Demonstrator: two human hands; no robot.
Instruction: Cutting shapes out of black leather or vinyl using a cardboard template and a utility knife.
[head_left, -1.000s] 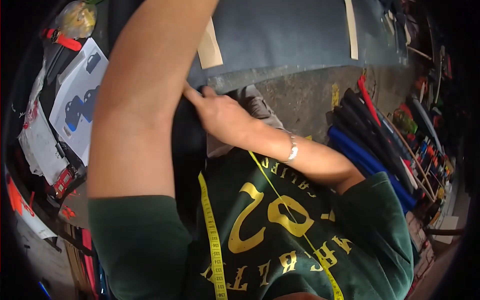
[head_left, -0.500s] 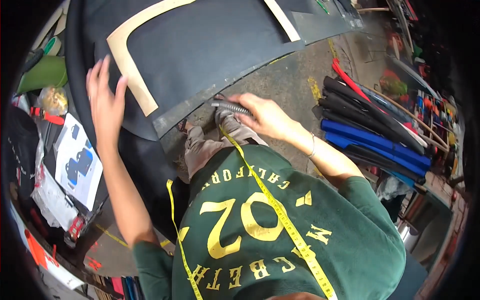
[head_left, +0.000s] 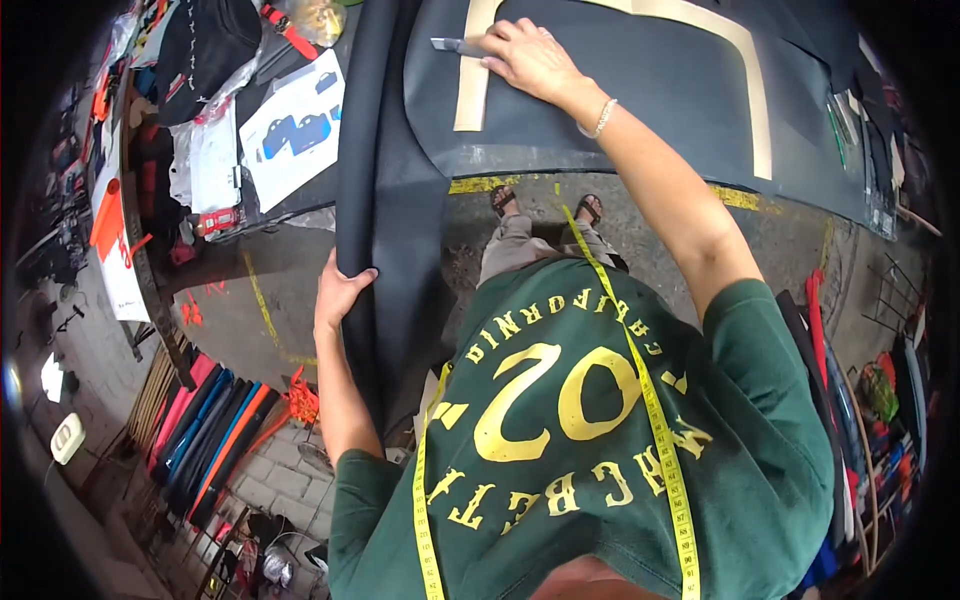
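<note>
My right hand [head_left: 532, 62] is closed round a box cutter [head_left: 458, 46], its tip pointing left over one leg of a beige U-shaped template [head_left: 472, 95]. That template lies on a large black sheet of material [head_left: 620, 100] spread across the table. My left hand [head_left: 345, 285] grips the rolled edge of black material [head_left: 362, 170] that hangs over the table's near side. Its thumb rests on top, and its other fingers are partly hidden behind the roll. A yellow measuring tape [head_left: 655, 410] hangs down both sides of my green shirt.
Left of the roll lie a printed sheet with blue shapes [head_left: 295, 130], plastic bags and a black bag [head_left: 210, 55]. A green pen [head_left: 836, 135] lies at the table's right. Fabric rolls [head_left: 215, 430] stand at lower left, and more [head_left: 820, 330] are at right.
My view has swung to the left. My left hand, formerly spread open beside the template, now grips the black roll. My right hand has carried the box cutter from near my body to over the template.
</note>
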